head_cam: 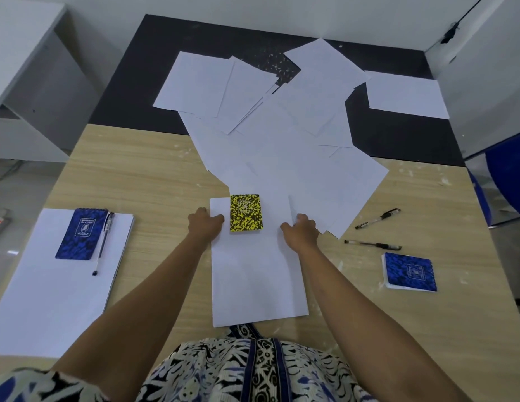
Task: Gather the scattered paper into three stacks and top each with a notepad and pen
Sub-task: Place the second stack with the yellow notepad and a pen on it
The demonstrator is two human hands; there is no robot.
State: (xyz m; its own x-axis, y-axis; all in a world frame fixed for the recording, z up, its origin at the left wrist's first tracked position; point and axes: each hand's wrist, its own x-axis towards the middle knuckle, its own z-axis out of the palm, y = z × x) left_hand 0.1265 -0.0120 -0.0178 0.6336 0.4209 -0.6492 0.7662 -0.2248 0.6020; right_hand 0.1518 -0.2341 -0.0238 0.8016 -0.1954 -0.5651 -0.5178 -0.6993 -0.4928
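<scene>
**Second stack squared up, one still to gather**

You pressed both hands to the far end of the middle stack (pixel 254 274), the left hand (pixel 205 224) on its left edge and the right hand (pixel 300 232) on its right, fingers curled against the sheets, probably to true the sides. The yellow notepad (pixel 246 212) lay between your hands at the top of that stack, with no pen on it yet. On your left the finished stack (pixel 49 300) already carried its blue notepad (pixel 81 234) and pen (pixel 103 242). Two spare pens (pixel 377 219) (pixel 372 244) and another blue notepad (pixel 410 271) waited on the bench (pixel 142 175) to your right, within reach for topping. Loose sheets (pixel 282 126) fanned across the far side, likely the third stack's supply.
</scene>
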